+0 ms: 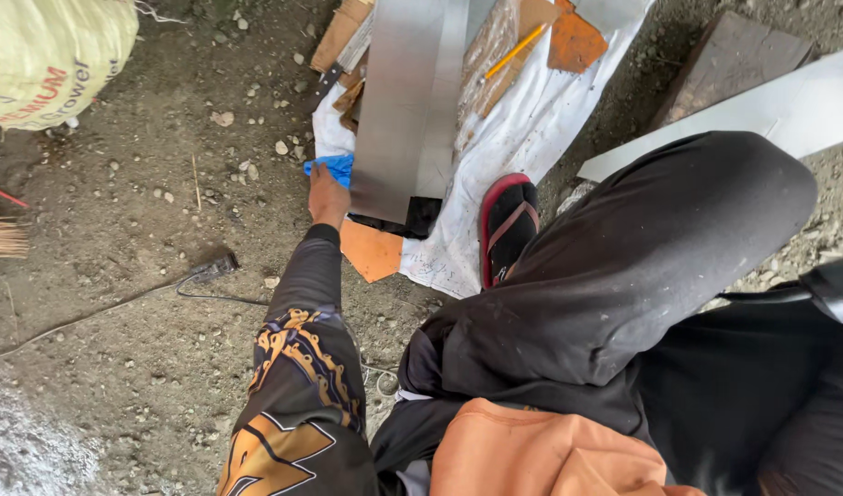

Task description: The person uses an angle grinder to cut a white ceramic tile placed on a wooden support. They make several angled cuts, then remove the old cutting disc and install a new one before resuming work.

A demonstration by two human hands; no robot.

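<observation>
Bare gravelly ground carries a white sheet (531,129) where the left hand (328,195), grip closed on a crumpled blue cloth (334,166), steadies a long grey metal strip (398,110); the right hand is unseen.

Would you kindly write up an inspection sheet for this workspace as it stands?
Surface: bare dirt ground with small stones; a white sheet spread on it.
Job's things: a blue cloth beside a long metal strip lying on the sheet.
Clutter: wood offcuts, an orange board piece, a yellow pencil, a white plank.
Grippers: left hand on the blue cloth; right hand not in view.
Cables: a grey cable with a plug across the dirt.
Surroundings: a yellowish sack, a sandalled foot on the sheet.
</observation>
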